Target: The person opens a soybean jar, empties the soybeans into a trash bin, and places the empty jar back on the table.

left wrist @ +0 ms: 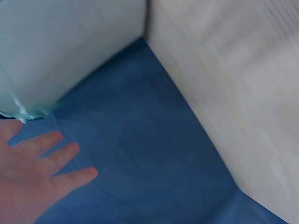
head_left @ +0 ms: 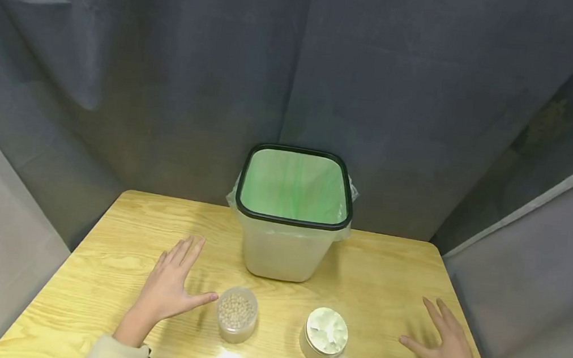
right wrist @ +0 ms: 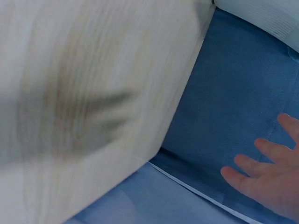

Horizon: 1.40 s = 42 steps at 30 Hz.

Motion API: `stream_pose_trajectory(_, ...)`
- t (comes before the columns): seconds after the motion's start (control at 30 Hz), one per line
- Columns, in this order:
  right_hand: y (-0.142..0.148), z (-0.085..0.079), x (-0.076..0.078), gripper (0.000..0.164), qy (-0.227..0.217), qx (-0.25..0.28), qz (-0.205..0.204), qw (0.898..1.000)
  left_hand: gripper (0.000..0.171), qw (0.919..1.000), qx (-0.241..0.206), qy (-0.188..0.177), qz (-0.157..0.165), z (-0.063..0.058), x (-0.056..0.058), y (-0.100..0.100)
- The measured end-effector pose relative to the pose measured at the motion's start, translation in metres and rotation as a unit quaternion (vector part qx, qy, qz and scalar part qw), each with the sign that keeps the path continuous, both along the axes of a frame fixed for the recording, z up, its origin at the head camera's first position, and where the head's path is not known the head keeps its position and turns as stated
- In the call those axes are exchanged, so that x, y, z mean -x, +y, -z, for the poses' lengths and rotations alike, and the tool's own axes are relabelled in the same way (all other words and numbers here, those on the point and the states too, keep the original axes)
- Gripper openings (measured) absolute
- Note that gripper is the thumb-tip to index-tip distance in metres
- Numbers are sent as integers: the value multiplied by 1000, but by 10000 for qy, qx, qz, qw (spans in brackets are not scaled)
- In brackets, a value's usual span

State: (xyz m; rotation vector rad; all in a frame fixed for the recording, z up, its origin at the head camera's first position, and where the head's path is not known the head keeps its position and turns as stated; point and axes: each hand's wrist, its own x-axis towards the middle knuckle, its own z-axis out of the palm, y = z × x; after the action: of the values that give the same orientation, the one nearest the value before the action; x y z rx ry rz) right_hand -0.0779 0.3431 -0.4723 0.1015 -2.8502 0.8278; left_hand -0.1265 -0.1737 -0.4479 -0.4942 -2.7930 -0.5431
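My left hand (head_left: 169,291) is held over the left part of the table with its fingers spread and nothing in it. Its thumb reaches close to a clear jar of small beige balls (head_left: 236,311) in the head view. Over at the right, my right hand (head_left: 445,349) also has spread fingers and holds nothing. Between the hands stands a round tin (head_left: 324,333) with a pale, uneven creamy top. In the wrist views the left palm (left wrist: 28,177) and the right palm (right wrist: 275,182) both look empty.
A whitish bin (head_left: 282,252) with a black rim and a green-tinted liner stands at the table's back edge. Dark cloth (head_left: 198,80) hangs behind the wooden table (head_left: 385,278). Pale panels flank both sides.
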Motion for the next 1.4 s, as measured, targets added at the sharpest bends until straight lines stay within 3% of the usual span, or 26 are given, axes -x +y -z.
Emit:
stream_pose_trajectory(0.1,-2,5,-6,94,-237,201,49,9995,106,9989,-104,309,326,-3,-2,10)
stream_pose_trajectory(0.23,-7,12,-9,88,-406,309,198,9985,106,9959,-272,462,735,-6,-3,26)
stream_pose_trajectory(0.47,-21,22,-8,81,-719,739,182,9945,108,9899,-511,379,1265,-8,-2,52)
stream_pose_trajectory(0.73,-38,47,-8,79,-328,1161,-544,9912,101,9811,-832,244,1733,1,0,79)
stream_pose_trajectory(0.9,-50,66,-3,88,-380,1650,-1103,9794,99,9760,-886,191,1981,6,3,95)
stream_pose_trajectory(1.13,-64,91,-1,94,-1086,2693,-1616,9432,103,9750,-766,-157,2079,14,4,112)
stream_pose_trajectory(1.4,-82,104,1,98,-1300,2826,-1630,9363,105,9677,-836,-450,2337,21,7,128)
